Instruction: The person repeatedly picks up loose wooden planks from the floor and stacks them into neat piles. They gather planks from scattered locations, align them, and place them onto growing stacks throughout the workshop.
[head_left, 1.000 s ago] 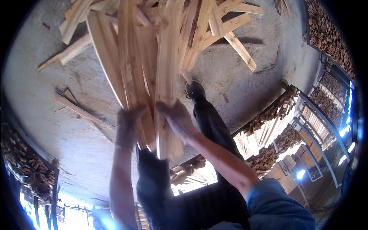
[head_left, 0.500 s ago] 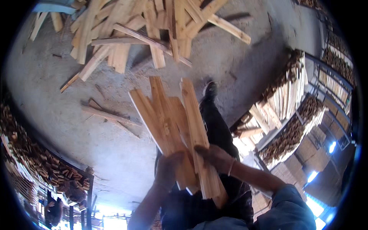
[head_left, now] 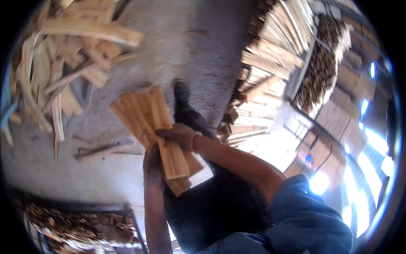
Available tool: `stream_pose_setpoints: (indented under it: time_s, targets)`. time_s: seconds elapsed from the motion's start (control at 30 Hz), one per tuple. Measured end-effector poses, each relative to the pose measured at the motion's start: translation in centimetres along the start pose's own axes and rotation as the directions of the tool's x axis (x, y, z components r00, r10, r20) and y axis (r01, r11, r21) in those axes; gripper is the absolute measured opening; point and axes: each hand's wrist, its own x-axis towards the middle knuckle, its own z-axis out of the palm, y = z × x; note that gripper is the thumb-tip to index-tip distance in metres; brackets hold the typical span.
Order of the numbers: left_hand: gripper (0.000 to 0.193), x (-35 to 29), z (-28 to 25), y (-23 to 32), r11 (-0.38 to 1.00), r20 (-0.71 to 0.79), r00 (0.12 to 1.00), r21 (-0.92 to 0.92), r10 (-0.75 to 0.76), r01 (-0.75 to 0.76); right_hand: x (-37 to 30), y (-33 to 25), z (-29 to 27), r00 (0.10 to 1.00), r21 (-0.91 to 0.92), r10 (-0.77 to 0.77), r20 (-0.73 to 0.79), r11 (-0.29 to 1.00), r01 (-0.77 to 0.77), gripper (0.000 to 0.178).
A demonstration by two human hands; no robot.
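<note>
Several short wooden boards (head_left: 139, 112), pale and flat, are fanned out in a bundle in front of my body. My left hand (head_left: 153, 166), in what looks like a knitted glove, closes round the bundle's left edge near its lower half. From the right, my right hand (head_left: 179, 136) grips the top board (head_left: 172, 156) at its middle, thumb lying over its face. The boards overlap at the hands and spread apart at the far end. The fingers under the bundle are hidden.
A loose heap of boards (head_left: 80, 55) lies on the concrete floor at the far left. Thin scraps (head_left: 105, 151) lie nearer. Stacked boards (head_left: 262, 89) and a rack of wood (head_left: 321, 59) stand on the right. Another wood stack (head_left: 84, 228) is at lower left. My foot (head_left: 182, 91) is ahead.
My view has turned to the right, so the heap has shifted left and the right-hand stacks have come closer to the middle. Both hands still hold the bundle.
</note>
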Motion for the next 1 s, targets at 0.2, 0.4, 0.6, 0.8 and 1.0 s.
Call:
stream_pose_setpoints:
  time_s: [0.2,0.4,0.6,0.8,1.0]
  targets:
    - [0.078,-7.2,7.9,-3.4,0.651,-0.011,0.994,0.757,0.105,-0.060,-13.5,4.0,-5.0,0.986,0.140,-0.143,-0.090,0.978,0.154,0.065]
    - [0.056,-8.4,18.9,-8.3,0.346,0.235,0.972,0.914,-0.027,-0.211,-21.3,12.0,-11.6,0.887,0.552,-0.306,-0.346,0.698,0.456,0.078]
    - [0.063,-4.7,29.5,-15.6,-0.042,0.444,0.842,0.877,-0.305,-0.478,-21.2,21.0,-16.4,0.706,0.747,-0.334,-0.625,0.007,0.665,0.083]
    - [0.060,3.1,37.1,-28.0,-0.373,0.507,0.688,0.590,-0.519,-0.716,-13.2,31.8,-24.2,0.609,0.610,-0.142,-0.780,-0.384,0.693,0.079]
    - [0.063,7.5,32.4,-34.1,-0.722,0.654,0.551,0.010,-0.518,-0.691,-6.2,37.5,-28.0,0.589,0.793,-0.543,-0.598,-0.299,0.530,0.054]
